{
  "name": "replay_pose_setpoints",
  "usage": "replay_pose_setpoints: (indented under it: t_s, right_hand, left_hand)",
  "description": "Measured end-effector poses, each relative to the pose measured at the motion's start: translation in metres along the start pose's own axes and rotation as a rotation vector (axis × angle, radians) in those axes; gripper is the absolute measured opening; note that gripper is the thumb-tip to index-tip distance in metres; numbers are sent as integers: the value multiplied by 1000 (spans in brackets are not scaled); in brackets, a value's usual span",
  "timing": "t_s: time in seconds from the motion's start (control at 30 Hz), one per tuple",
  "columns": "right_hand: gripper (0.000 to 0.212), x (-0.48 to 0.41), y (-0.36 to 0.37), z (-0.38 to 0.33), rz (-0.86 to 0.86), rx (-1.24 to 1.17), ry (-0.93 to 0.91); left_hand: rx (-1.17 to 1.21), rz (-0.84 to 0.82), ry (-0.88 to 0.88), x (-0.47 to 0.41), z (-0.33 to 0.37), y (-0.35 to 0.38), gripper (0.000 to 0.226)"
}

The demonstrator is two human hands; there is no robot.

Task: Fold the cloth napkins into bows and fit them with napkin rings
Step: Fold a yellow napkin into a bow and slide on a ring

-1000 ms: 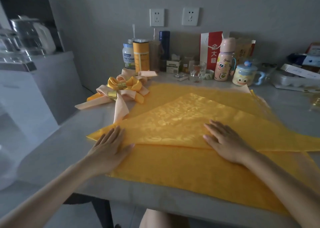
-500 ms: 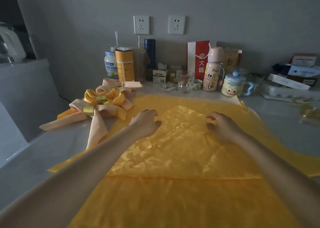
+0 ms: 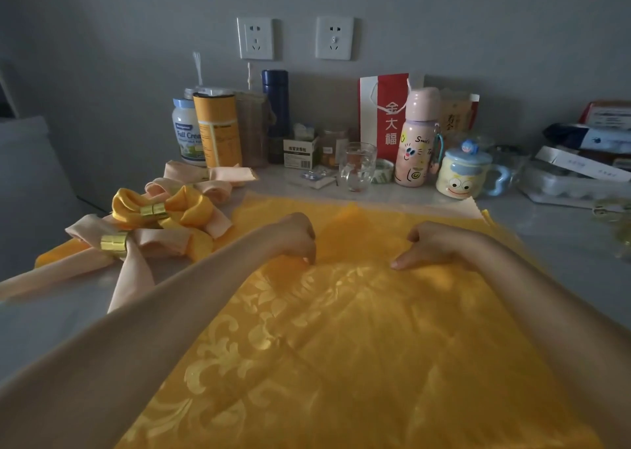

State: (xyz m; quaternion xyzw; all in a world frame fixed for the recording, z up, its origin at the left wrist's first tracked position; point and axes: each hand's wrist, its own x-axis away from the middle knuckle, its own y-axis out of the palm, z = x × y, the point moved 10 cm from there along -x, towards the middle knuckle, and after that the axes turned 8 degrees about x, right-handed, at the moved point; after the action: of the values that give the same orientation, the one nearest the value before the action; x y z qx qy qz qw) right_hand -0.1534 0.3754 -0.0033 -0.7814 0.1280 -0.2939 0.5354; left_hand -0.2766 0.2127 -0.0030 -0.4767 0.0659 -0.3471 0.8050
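Dim view: your left hand (image 3: 296, 237) and right hand (image 3: 435, 245) seem to pinch the yellow napkin (image 3: 341, 332) at its far fold. Roll it toward you evenly, keeping the edges parallel.

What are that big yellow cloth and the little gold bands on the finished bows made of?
The yellow napkin looks like woven damask, maybe a satiny synthetic: its leafy pattern shines against a duller ground. The gold rings look like polished metal, though plated plastic is possible: they throw bright, hard glints.

Dim grey wall (image 3: 444, 11), two white sockets (image 3: 255, 38), cluttered pale countertop (image 3: 553, 230).
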Motion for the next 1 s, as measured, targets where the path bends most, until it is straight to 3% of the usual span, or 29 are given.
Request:
replay_pose_setpoints:
  t_s: [0.13,0.23,0.4,0.53,0.63,0.9,1.0]
  right_hand:
    - [42,-6,-3,-5,73,-131,-62]
    - [25,-11,-7,-2,171,-191,-100]
    - [15,-15,-7,4,219,-198,-106]
    - [27,-15,-6,3,179,-226,-112]
    - [22,-15,-7,2,155,-244,-118]
    - [8,-20,-10,-5,229,-329,-155]
    - [16,-24,-8,-3,276,-390,-141]
  left_hand:
    - [245,66,55,-13,2,1,17]
    - [386,172,22,-19,-6,-4,20]
    - [414,138,3,-22,-6,1,22]
    - [407,122,-1,-23,-5,-1,27]
    - [379,146,15,-23,-4,-3,31]
    - [443,234,43,-23,-4,-7,18]
    - [491,250,36,-22,-8,-5,22]
